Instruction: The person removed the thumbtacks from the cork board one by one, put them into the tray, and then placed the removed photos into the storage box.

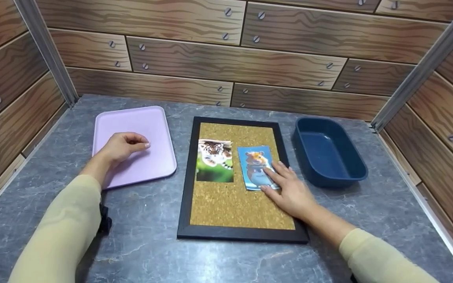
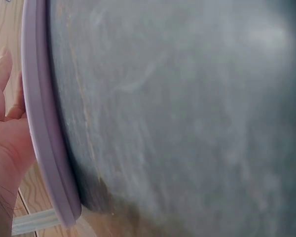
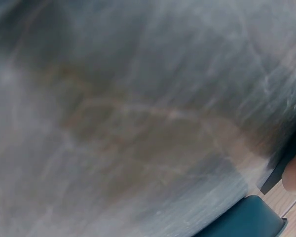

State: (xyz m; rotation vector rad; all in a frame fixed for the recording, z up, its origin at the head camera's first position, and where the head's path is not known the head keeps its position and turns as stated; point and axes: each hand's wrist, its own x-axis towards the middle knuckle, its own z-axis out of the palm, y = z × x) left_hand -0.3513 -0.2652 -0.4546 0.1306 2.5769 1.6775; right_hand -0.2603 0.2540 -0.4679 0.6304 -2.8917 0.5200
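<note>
A framed cork board (image 1: pixel 242 212) lies on the table with two pictures on it. On its left half is a tiger picture (image 1: pixel 215 161). Beside it, slightly tilted, lies a blue picture of a hamster (image 1: pixel 255 167). My right hand (image 1: pixel 291 192) rests with spread fingers on the hamster picture's lower right part, covering its corner. Over the lilac tray (image 1: pixel 151 165), my left hand (image 1: pixel 122 147) has its thumb and index fingertips together, low above the surface; I cannot tell whether something small is between them. The left wrist view shows the hand partly behind the tray's rim (image 2: pixel 44 113).
To the right of the board stands a deep blue plastic container (image 1: pixel 328 153). The grey marbled table (image 1: pixel 144 236) is bounded by wood-patterned panels (image 1: pixel 187 59) at the back and both sides, with metal posts (image 1: pixel 47 51) in the corners.
</note>
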